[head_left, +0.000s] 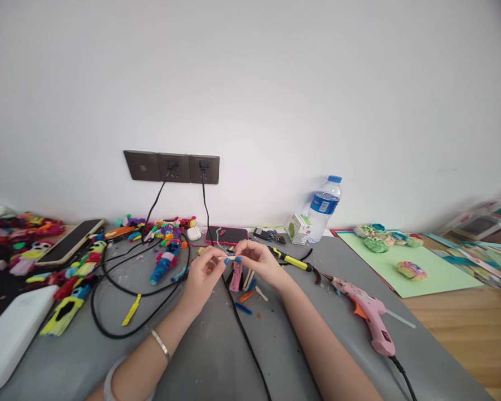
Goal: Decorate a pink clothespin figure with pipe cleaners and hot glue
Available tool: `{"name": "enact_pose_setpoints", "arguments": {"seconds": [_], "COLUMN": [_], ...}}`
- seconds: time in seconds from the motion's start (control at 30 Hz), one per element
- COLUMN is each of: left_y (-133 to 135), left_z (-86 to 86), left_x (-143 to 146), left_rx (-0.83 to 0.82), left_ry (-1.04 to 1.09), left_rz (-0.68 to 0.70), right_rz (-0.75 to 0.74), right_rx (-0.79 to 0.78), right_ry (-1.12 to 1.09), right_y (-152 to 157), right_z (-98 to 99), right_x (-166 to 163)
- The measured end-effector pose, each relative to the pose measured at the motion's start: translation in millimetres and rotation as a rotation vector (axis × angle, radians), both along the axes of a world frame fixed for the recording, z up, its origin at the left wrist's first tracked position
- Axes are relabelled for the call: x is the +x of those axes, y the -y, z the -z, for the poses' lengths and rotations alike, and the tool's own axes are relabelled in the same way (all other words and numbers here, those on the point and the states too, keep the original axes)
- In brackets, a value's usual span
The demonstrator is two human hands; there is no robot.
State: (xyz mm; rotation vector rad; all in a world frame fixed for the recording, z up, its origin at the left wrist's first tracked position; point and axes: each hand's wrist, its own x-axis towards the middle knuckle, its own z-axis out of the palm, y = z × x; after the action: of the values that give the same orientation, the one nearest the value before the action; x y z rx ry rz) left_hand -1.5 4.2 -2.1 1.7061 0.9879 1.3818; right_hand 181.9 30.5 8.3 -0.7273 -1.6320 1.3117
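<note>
My left hand [202, 278] and right hand [261, 262] meet above the middle of the table [200, 362], both closed at the fingertips, pinching a small pale strip [232, 258] between them. Strip roughly level, clear of the tabletop; its ends are partly hidden by my fingers. A bracelet [161, 344] on my left wrist.

Just below the hands: a pink piece [235, 279], partly covered, with orange [247, 296] and blue scraps [244, 308] lying near it. A black cable [250, 345] runs from under there towards me.

To the right: yellow tool [294, 260] just beyond my right wrist; pink glue gun [369, 312] on its side, nozzle pointing left and away. Farther right, a green sheet [442, 284] bearing crumpled rosettes [412, 270].

Along the wall: red-edged phone [229, 235], keys [279, 238], carton [299, 228], bottle [325, 211] tilted.

To the left: looped cable [112, 335] with yellow tag [131, 310], fuzzy figures [163, 267] in many colours, white slab [19, 337] at the edge of view
</note>
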Motion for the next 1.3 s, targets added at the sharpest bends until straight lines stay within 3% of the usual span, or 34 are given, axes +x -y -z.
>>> {"name": "enact_pose_setpoints", "arguments": {"seconds": [0.77, 0.93, 1.3], "left_y": [4, 3, 2], "left_z": [-0.5, -0.9, -0.4], "left_x": [2, 2, 2], "left_rx": [0.252, 0.235, 0.180], "left_ry": [-0.168, -0.185, -0.155], "left_rz": [-0.079, -0.094, -0.142], "right_rz": [0.233, 0.278, 0.253], "right_rx": [0.218, 0.289, 0.269], "right_ry": [0.094, 0.087, 0.127], "right_y": [9, 10, 8], "right_z": [-4.7, -4.3, -2.1], "right_x": [-11, -15, -12]}}
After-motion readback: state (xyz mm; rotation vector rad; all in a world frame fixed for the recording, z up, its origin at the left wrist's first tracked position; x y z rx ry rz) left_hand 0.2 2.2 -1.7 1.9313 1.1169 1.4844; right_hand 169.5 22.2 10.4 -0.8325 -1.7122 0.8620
